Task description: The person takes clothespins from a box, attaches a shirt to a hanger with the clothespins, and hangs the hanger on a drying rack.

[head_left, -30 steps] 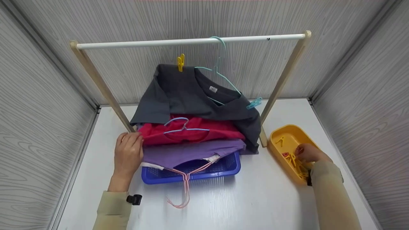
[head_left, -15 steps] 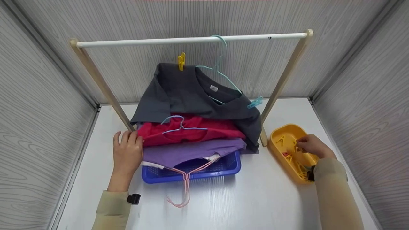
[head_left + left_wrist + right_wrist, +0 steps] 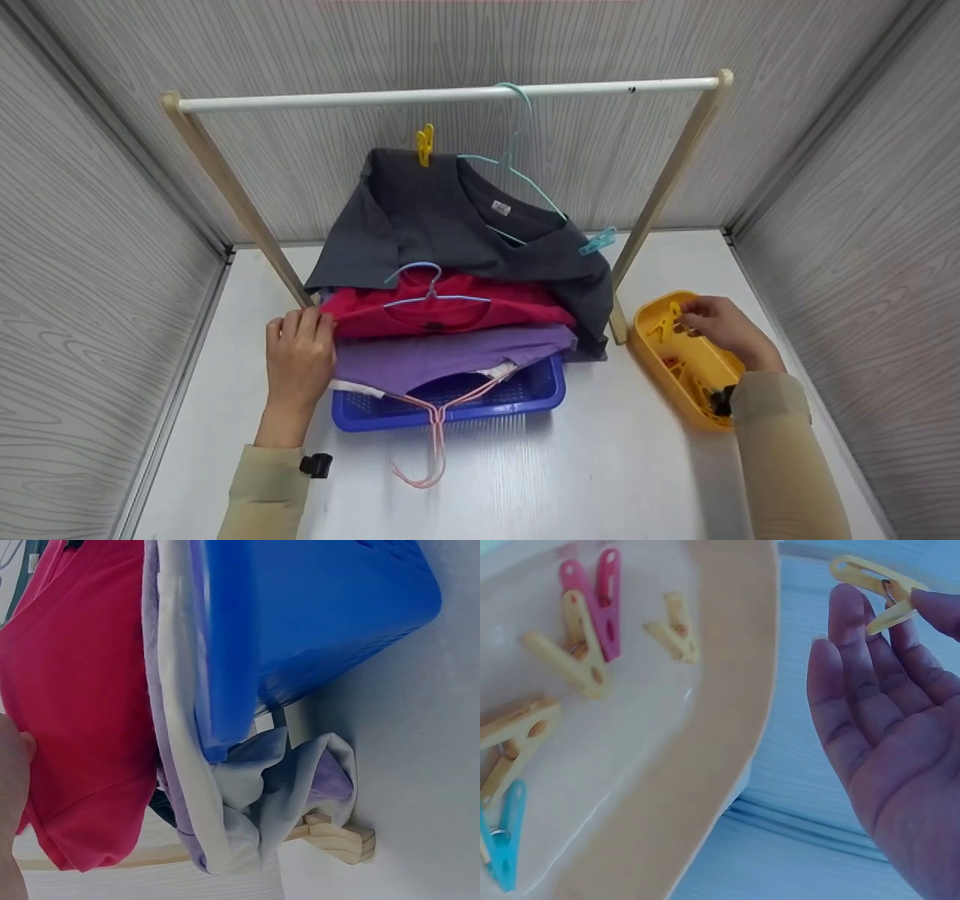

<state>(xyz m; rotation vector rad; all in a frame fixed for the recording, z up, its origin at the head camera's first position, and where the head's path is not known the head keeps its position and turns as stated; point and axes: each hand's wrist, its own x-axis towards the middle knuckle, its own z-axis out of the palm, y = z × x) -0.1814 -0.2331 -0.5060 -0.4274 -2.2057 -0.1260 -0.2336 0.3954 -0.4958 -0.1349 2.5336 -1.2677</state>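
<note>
Walls point(image 3: 615, 45): pale wood-grain panels on three sides, and I'm looking down between them at a white table point(image 3: 570, 487).
Rack point(image 3: 300, 101): a white bar on wooden legs, standing along the table's back edge.
Grey garment point(image 3: 435, 217): slumped under that bar, a green hanger point(image 3: 510, 154) in its neck hooked over the bar; I see a yellow peg point(image 3: 424, 145) on its top edge and a light-blue peg point(image 3: 598, 241) at its right.
Red garment point(image 3: 360, 311): in front of the grey, a blue hanger point(image 3: 433, 294) at its neckline.
Left hand point(image 3: 301, 360): here on the table's left side, gripping the red garment's edge.
Purple garment point(image 3: 420, 360): lying across the blue basket point(image 3: 517, 407), its pink hanger point(image 3: 437, 439) reaching past the rim toward the table's front edge.
Yellow tray point(image 3: 652, 358): near the table's right edge; my wrist view shows pink, blue and yellow pegs inside.
Right hand point(image 3: 724, 326): over the tray, thumb and finger pinching a yellow clothespin point(image 3: 674, 309), the other fingers loosely extended.
Clothespin: up above the tray's back end, clear of the garments.
</note>
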